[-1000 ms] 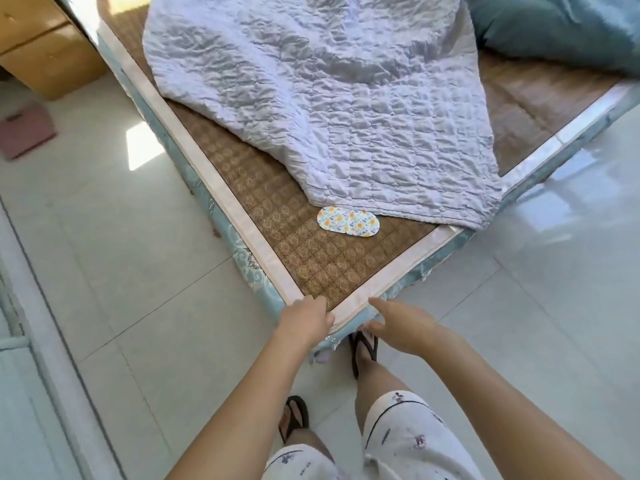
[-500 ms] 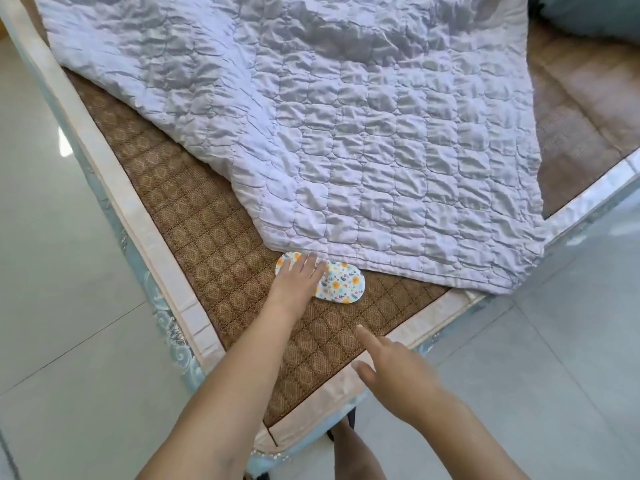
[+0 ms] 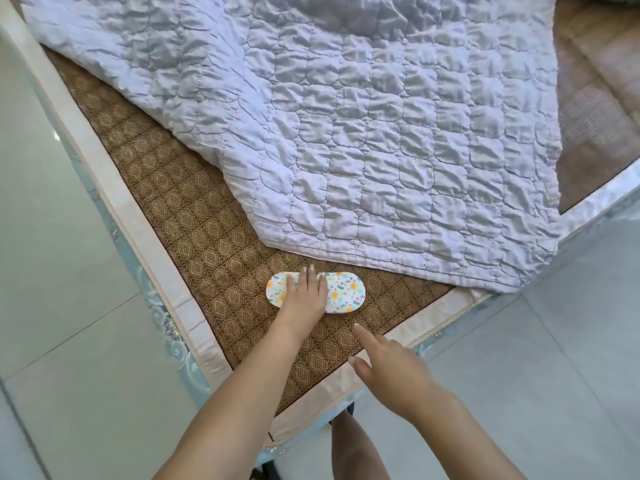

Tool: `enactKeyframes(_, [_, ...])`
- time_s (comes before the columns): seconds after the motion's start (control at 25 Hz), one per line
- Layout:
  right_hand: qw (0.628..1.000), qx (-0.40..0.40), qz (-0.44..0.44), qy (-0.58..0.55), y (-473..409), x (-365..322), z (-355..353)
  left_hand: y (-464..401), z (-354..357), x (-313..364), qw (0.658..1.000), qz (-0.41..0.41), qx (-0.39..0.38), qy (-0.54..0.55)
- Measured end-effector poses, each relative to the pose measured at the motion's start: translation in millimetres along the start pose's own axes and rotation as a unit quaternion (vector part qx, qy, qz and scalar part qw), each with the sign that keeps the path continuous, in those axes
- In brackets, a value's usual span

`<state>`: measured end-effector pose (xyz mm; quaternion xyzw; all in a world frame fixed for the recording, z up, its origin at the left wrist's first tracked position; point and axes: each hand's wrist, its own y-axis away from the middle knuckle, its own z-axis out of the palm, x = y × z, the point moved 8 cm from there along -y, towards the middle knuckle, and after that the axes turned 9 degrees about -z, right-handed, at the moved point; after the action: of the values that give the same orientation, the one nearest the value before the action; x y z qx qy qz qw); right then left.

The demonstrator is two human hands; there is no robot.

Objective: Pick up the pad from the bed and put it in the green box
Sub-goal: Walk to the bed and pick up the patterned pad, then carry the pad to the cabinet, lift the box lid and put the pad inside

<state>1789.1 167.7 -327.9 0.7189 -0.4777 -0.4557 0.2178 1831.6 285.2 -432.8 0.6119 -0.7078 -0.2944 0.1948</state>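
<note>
The pad is a small oval with a white floral print. It lies flat on the bed's woven brown mat, near the bed's corner and just in front of the quilt's hem. My left hand rests flat across the pad's middle, fingers stretched to its far edge and thumb on its left part; both ends of the pad show. My right hand hovers over the bed's corner border with the index finger and thumb out, holding nothing. No green box is in view.
A crumpled pale lilac quilt covers most of the bed behind the pad. A cream satin border frames the mat. Grey floor tiles lie left and right of the bed corner. My legs stand below the corner.
I have leaned in over the bed. My left hand went from the bed's corner edge onto the pad and now covers its middle. My right hand moved a little forward.
</note>
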Motion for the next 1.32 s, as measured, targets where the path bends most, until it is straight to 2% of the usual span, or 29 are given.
enactKeyframes(0.12, [1.000,-0.003,0.008,0.007,3,-7,-8,14,-14,-7,0.999,0.006,0.000,0.038])
enactKeyframes(0.2, [1.000,0.004,0.003,0.015,8,-17,-16,27,-24,-24,0.990,-0.024,-0.007,0.142])
enactKeyframes(0.28, [1.000,0.012,-0.011,0.021,16,-31,-26,48,-28,-48,0.952,-0.077,-0.027,0.296])
enactKeyframes(0.4, [0.999,0.024,-0.028,0.034,30,-58,-45,89,-32,-79,0.852,-0.122,-0.068,0.505])
enactKeyframes(0.48, [0.998,0.030,-0.033,0.044,37,-78,-54,117,-38,-93,0.816,-0.116,-0.081,0.561])
enactKeyframes(0.64, [0.994,0.034,-0.070,0.082,48,-150,-54,194,-46,-142,0.765,-0.139,-0.052,0.626])
enactKeyframes(0.76, [0.989,0.053,-0.112,0.081,51,-215,-41,254,-47,-184,0.751,-0.125,-0.043,0.647])
enactKeyframes(0.88, [0.981,0.082,-0.167,0.050,56,-286,-27,312,-48,-227,0.755,-0.091,-0.061,0.647])
enactKeyframes(1.0, [0.976,0.041,-0.213,0.033,57,-368,-3,366,-42,-280,0.764,-0.051,-0.075,0.639])
enactKeyframes(1.08, [0.978,0.035,-0.207,0.014,56,-418,10,397,-31,-323,0.762,-0.039,-0.078,0.642])
enactKeyframes(1.24, [0.978,0.080,-0.183,-0.061,44,-495,18,438,-1,-428,0.759,-0.115,-0.013,0.641])
enactKeyframes(1.32, [0.978,0.094,-0.169,-0.078,37,-530,20,454,10,-480,0.723,-0.163,0.028,0.670])
